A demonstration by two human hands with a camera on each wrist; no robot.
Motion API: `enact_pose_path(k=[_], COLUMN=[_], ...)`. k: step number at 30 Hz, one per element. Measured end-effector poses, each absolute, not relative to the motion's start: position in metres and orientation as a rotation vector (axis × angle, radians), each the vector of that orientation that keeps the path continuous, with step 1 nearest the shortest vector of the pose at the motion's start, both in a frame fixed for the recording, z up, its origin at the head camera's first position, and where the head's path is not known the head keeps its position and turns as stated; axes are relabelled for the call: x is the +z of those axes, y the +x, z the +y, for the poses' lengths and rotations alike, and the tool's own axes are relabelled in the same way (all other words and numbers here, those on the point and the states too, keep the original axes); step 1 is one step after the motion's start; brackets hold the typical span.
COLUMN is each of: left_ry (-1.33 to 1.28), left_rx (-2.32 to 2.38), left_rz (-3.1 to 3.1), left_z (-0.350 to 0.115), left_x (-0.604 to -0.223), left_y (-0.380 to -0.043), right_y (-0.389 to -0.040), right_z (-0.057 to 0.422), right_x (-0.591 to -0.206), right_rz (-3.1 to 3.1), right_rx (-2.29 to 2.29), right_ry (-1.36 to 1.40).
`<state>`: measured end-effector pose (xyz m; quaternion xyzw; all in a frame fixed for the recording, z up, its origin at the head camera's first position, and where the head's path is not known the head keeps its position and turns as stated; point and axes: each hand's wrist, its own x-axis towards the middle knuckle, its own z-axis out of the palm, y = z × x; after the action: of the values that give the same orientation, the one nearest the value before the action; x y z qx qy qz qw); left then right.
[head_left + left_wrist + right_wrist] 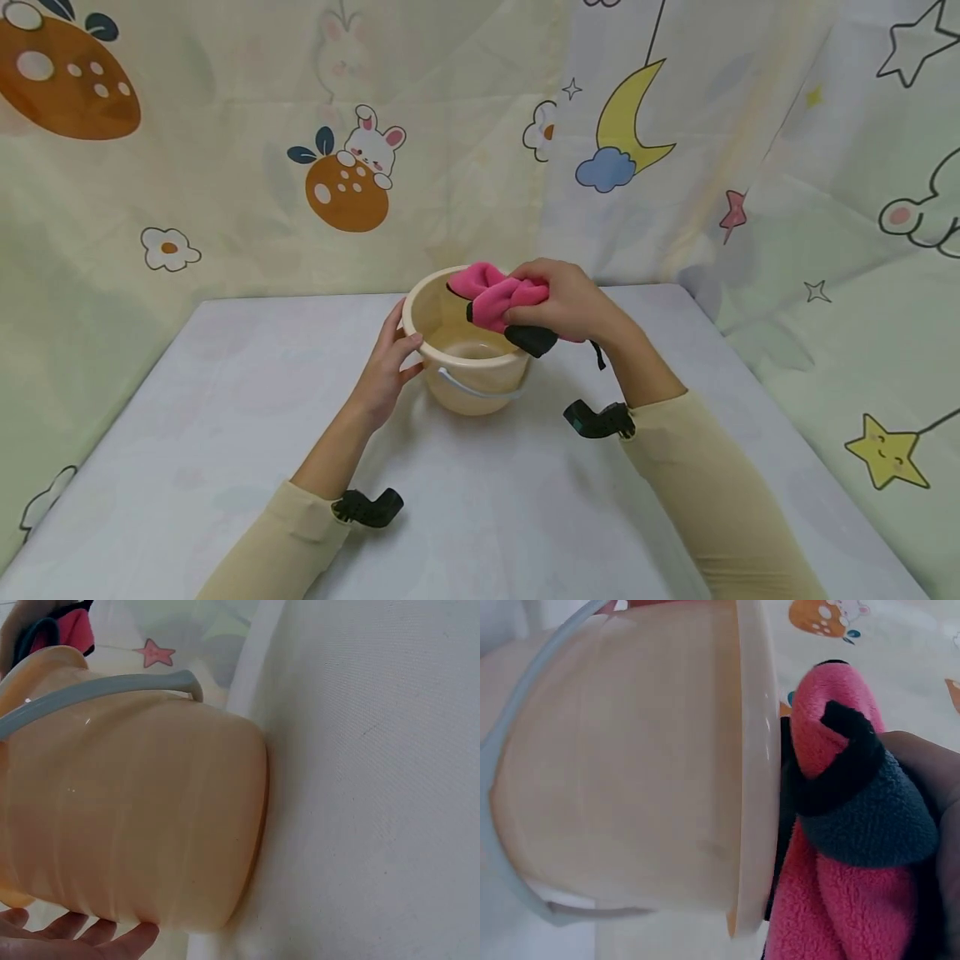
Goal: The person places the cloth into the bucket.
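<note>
A cream plastic bucket (472, 383) with a pale grey handle (476, 390) stands upright on the white table. My left hand (384, 371) holds its left side, thumb at the rim; in the left wrist view, the fingers (135, 941) lie against the outer wall. Over the right part of the bucket's mouth, my right hand (566, 300) grips a bunched pink cloth (498, 296) with dark parts. Up close, the right wrist view shows fluffy pink fabric, a dark grey-blue section and black edging beside the rim. A thin black strap (598, 356) hangs below the right hand.
The white-covered table (247, 400) stretches around the bucket. Behind it hangs a curtain (465, 183) printed with rabbits, a moon and stars. Black wrist devices (371, 508) sit at both sleeve cuffs.
</note>
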<state>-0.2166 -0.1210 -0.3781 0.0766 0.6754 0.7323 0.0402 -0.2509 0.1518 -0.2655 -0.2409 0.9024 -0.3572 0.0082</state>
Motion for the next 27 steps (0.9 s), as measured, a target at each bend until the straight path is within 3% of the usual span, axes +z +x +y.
enact_pose_path(k=[27], left_ry=[0.240], left_rx=[2.244], left_rz=[2.038], left_z=[-0.122], left_x=[-0.378], left_y=[-0.218], right_y=[-0.286], right_z=[0.082], right_x=[-0.288], right_rz=[2.739], right_rx=[-0.987], right_ry=[-0.789])
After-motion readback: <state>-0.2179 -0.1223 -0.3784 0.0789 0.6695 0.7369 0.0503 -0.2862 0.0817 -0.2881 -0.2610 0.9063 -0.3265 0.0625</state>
